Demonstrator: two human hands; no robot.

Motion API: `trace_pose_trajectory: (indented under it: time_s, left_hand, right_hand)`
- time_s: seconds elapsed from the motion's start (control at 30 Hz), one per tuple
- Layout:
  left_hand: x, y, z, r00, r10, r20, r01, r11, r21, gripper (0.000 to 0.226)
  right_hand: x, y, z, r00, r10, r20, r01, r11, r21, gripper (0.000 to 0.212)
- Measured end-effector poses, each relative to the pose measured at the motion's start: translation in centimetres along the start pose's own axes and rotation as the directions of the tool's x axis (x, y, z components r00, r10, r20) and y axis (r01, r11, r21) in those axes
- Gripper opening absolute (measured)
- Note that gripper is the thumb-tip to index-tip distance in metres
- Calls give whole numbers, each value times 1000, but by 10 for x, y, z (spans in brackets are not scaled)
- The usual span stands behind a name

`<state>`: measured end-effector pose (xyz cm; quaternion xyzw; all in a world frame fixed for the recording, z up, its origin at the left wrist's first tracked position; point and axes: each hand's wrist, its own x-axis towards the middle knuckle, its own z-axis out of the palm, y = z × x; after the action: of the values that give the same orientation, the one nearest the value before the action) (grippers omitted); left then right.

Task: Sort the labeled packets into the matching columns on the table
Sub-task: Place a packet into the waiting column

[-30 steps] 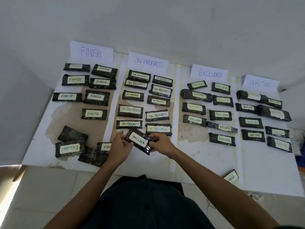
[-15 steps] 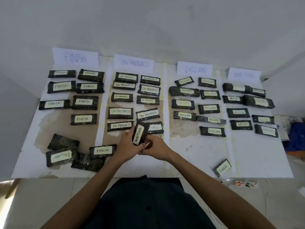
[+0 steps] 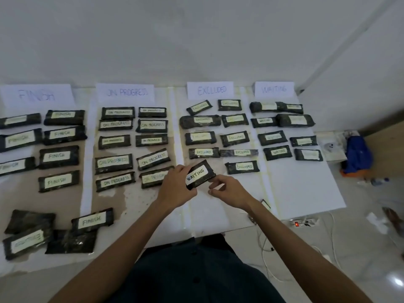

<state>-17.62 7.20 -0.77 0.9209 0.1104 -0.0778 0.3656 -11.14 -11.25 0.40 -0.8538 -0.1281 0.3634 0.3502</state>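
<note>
A dark packet labelled WAITING (image 3: 200, 174) is tilted in the air over the foot of the EXCLUDED column. My left hand (image 3: 177, 189) grips its lower left end. My right hand (image 3: 228, 191) is at its lower right corner with curled fingers; whether they hold the packet is unclear. Paper headings read FINISH (image 3: 37, 95), ON PROGRESS (image 3: 126, 92), EXCLUDED (image 3: 211, 90) and WAITING (image 3: 274, 89), each with several packets below. At the near left lie a loose FINISH packet (image 3: 93, 220), an upside-down EXCLUDED packet (image 3: 27, 239) and two face-down ones. My right forearm mostly hides another packet (image 3: 265, 204).
The white table (image 3: 301, 189) has bare surface below the WAITING column's packets. A wall stands right behind the headings. On the floor to the right are a power strip with a red light (image 3: 296, 224), loose cables and a blue bag (image 3: 358, 154).
The WAITING packet has turned from upside down through upright to a readable tilt. It has moved right, from the ON PROGRESS column to the foot of the EXCLUDED column.
</note>
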Motion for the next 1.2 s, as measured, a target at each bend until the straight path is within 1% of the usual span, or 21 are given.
trace_pose_trajectory:
  time_s: [0.1,0.2,0.33,0.53,0.6,0.67,0.7,0.77,0.83,0.9,0.97,1.07,1.2]
  left_hand:
    - [17,29,20,999,51,17,-52,998,23,72]
    - [34,58,43,995,87,54,-88,996,26,72]
    - [53,95,77,986,131,104,-139,987,76,70]
    - [87,133,129,966,173,191,-201,969,140,69]
    - [101,147,148,961,181,208,-214,966,147,68]
    - [115,161,167,955,194,225,-233,959,163,67]
    - [122,168,176,951,200,236,-244,953,178,67]
    - [135,182,194,942,208,264,-269,938,217,67]
    - [147,195,212,932,214,293,-291,923,252,67]
    - [158,204,229,922,218,321,-310,912,270,67]
    - [165,210,243,918,221,329,-320,902,288,67]
    - [173,212,258,928,249,279,-331,893,305,65]
    - [178,210,267,936,272,225,-333,890,310,64]
  right_hand:
    - [-7,26,-32,998,27,-53,-27,1000,5,27]
    - [-14,53,-62,992,68,-106,-64,997,35,27]
    - [-25,93,-96,981,120,-155,-113,992,56,27]
    - [-32,153,-126,973,160,-165,-160,987,10,30]
    - [-32,173,-130,970,175,-167,-182,983,-29,31]
    - [-31,192,-132,973,152,-175,-173,978,-112,33]
    - [-30,202,-133,975,130,-181,-163,970,-181,36]
    - [-29,217,-134,974,81,-213,-150,931,-332,43]
    - [-26,232,-134,963,1,-271,-125,890,-439,51]
    - [-20,245,-135,952,-39,-304,-117,872,-476,56]
    - [-16,251,-137,946,-34,-323,-138,858,-495,59]
    - [-10,257,-138,931,-29,-364,-161,862,-481,60]
    - [-4,270,-136,915,-57,-398,-143,879,-454,53]
